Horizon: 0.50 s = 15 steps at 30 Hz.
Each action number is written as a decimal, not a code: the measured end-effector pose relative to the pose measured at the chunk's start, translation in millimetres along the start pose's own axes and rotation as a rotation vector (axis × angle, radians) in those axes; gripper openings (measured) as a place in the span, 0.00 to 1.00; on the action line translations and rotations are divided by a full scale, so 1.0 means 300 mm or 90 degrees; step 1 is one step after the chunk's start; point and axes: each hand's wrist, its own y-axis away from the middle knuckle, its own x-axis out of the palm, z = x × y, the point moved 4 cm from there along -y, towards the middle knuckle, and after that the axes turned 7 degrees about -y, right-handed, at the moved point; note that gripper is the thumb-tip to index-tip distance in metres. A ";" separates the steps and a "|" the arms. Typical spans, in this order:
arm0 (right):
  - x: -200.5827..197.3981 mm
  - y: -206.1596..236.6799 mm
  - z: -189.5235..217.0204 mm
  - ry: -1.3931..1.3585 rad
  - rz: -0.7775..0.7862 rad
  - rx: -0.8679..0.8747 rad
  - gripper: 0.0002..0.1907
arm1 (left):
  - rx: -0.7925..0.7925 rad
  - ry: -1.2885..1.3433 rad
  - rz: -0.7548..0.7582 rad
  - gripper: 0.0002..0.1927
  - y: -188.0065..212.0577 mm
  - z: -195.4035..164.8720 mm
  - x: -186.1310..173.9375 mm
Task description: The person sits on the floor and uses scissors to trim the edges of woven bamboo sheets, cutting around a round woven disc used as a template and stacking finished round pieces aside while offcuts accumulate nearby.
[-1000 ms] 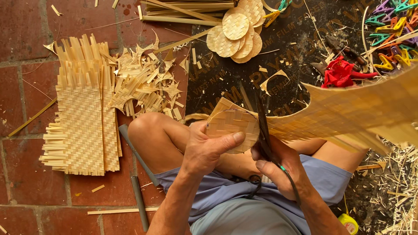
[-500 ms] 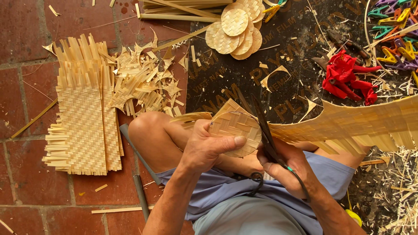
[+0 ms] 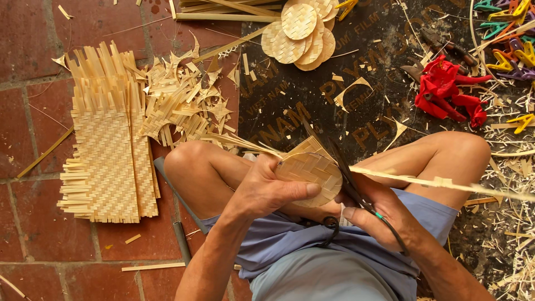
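the left hand (image 3: pixel 266 192) pinches a pale woven bamboo piece (image 3: pixel 310 174) over the lap, its lower edge already rounded, while the right hand (image 3: pixel 384 214) grips dark scissors (image 3: pixel 346 177) at its right edge; the upper corner looks uncut. finished round woven discs (image 3: pixel 301 32) lie well above it, and the scissor handles stay hidden in the fist.

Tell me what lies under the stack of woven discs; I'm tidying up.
The woven discs overlap on a dark printed sheet, beside bamboo strips. Anything beneath the stack is covered.
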 end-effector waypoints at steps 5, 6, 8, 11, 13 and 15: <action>-0.010 0.009 -0.010 -0.004 0.013 -0.005 0.17 | 0.000 -0.046 0.030 0.20 -0.009 0.017 -0.009; -0.015 0.010 -0.015 0.043 -0.001 -0.006 0.16 | -0.009 -0.053 0.033 0.20 -0.011 0.021 -0.011; -0.027 0.018 -0.027 0.139 -0.029 -0.008 0.15 | -0.028 -0.065 0.040 0.20 -0.011 0.027 -0.016; -0.036 0.029 -0.048 0.111 -0.019 -0.006 0.28 | -0.045 -0.095 0.076 0.22 -0.012 0.027 -0.016; -0.042 0.035 -0.067 0.069 -0.010 0.033 0.26 | -0.049 -0.117 0.079 0.22 -0.014 0.024 -0.016; -0.042 0.039 -0.072 0.045 -0.012 0.038 0.25 | -0.058 -0.128 0.078 0.22 -0.013 0.021 -0.012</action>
